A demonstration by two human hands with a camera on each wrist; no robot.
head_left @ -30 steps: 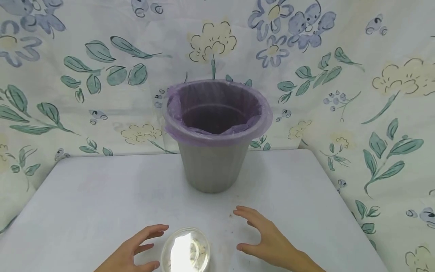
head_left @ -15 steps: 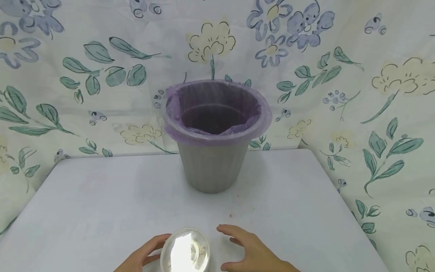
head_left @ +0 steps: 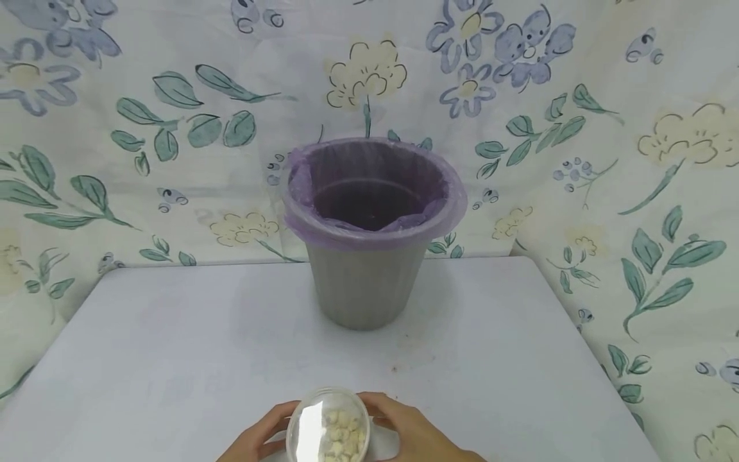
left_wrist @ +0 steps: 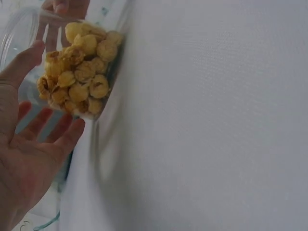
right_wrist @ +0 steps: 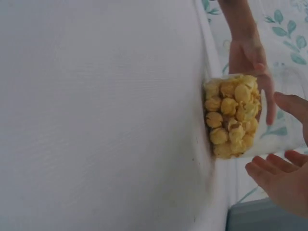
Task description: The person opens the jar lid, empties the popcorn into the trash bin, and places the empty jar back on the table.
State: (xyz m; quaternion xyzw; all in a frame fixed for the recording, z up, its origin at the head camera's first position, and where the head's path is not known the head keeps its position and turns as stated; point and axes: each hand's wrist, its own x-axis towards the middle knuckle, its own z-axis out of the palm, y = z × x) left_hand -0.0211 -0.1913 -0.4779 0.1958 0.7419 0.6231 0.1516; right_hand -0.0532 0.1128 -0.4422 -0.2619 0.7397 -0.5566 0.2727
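Note:
A clear round plastic jar of popcorn (head_left: 309,427) is at the bottom middle of the head view, a lid over its top. Pale yellow popcorn (left_wrist: 79,72) fills its lower part in the left wrist view. My left hand (head_left: 256,443) holds the jar's left side, thumb on one face and fingers curved round the other. On the opposite side my right hand (head_left: 412,433) curves round the jar, its forefinger against the rim; in the right wrist view the thumb and fingers (right_wrist: 262,175) lie at the jar wall. The jar's base is close to the table.
A grey bin (head_left: 364,289) lined with a purple bag (head_left: 375,239) stands near the table's back edge, beyond the jar. Small crumbs (head_left: 394,369) dot the white table (head_left: 173,346). Flower-printed cloth (head_left: 231,179) hangs behind and beside it.
Both hands have closed in from the sides onto the jar, the left first, then the right. The jar has shifted slightly right, and its popcorn shows more clearly through the top.

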